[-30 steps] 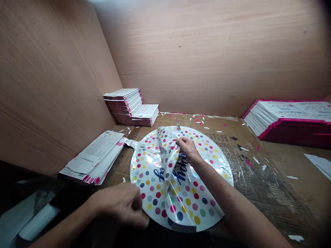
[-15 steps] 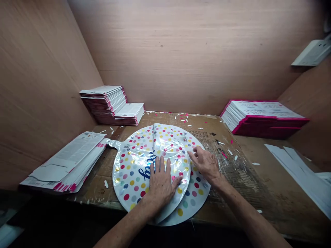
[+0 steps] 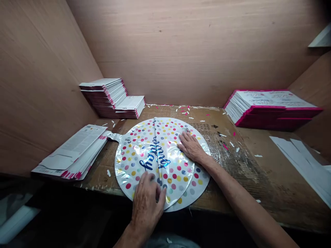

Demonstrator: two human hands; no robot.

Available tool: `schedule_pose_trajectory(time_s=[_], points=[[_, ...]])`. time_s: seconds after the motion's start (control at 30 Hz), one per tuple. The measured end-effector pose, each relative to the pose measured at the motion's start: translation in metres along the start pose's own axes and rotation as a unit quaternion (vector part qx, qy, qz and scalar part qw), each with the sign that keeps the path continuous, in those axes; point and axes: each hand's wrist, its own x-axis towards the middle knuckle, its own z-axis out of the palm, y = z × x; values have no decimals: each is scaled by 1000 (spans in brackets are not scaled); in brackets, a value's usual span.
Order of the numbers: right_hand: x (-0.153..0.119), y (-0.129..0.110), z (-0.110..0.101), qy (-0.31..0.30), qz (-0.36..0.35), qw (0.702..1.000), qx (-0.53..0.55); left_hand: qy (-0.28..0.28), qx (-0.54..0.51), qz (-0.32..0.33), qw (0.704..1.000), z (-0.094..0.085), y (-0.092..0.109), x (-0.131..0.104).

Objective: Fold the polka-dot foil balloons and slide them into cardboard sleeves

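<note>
A flat foil balloon (image 3: 137, 155), white with coloured dots and blue script lettering, lies on the cardboard-covered bench with its tail pointing left. One part is folded over the rest, and the fold line runs up the middle. My right hand (image 3: 191, 146) lies flat on the upper right of the folded layer, fingers stretched out. At the front edge, my left hand (image 3: 148, 198) rests on the balloon close to the fold, its fingers bent and the thumb apart from them. Neither hand visibly grips anything.
Stacks of pink-edged card sleeves stand at back left (image 3: 103, 100) and back right (image 3: 274, 110). More sleeves (image 3: 69, 151) lie fanned at left, and white sheets (image 3: 297, 165) at right. Paper scraps (image 3: 184, 112) litter the cardboard (image 3: 227, 179). Wooden panels (image 3: 181, 51) enclose the bench.
My left hand has moved back toward the front edge, uncovering more lettering. My right hand has gone from the folded layer's right edge to flat on top. The view has shifted slightly.
</note>
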Motion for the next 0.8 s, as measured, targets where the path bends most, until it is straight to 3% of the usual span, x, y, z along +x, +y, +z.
schedule_pose_trajectory(time_s=[0.07,0.13,0.2,0.23,0.27,0.33,0.43,0.53,0.63,0.7,0.8], points=[[-26,-22,-18,84,-26,993,74,-102,-137,-86,981,-15,16,10],[-61,-53,-37,162,-94,971,147,-184,-305,-175,918,-32,34,25],[-97,-82,-47,254,-140,942,167,-216,-448,-211,841,-50,49,39],[-112,-93,-46,289,-155,933,148,-217,-488,-211,819,-58,54,44],[-123,-100,-42,322,-149,928,117,-214,-502,-204,813,-64,56,48],[-135,-102,-28,352,-99,928,70,-210,-462,-186,842,-73,55,51],[-136,-95,-5,338,-41,939,50,-226,-380,-173,880,-73,50,50],[-134,-92,7,331,-34,943,28,-235,-425,-168,858,-66,55,53],[-133,-82,10,332,12,943,17,-205,-498,-148,829,-63,69,62],[-134,-64,8,314,63,947,25,-192,-514,-154,822,-66,72,68],[-134,-34,-6,313,118,942,5,-193,-516,-187,813,-71,62,66]])
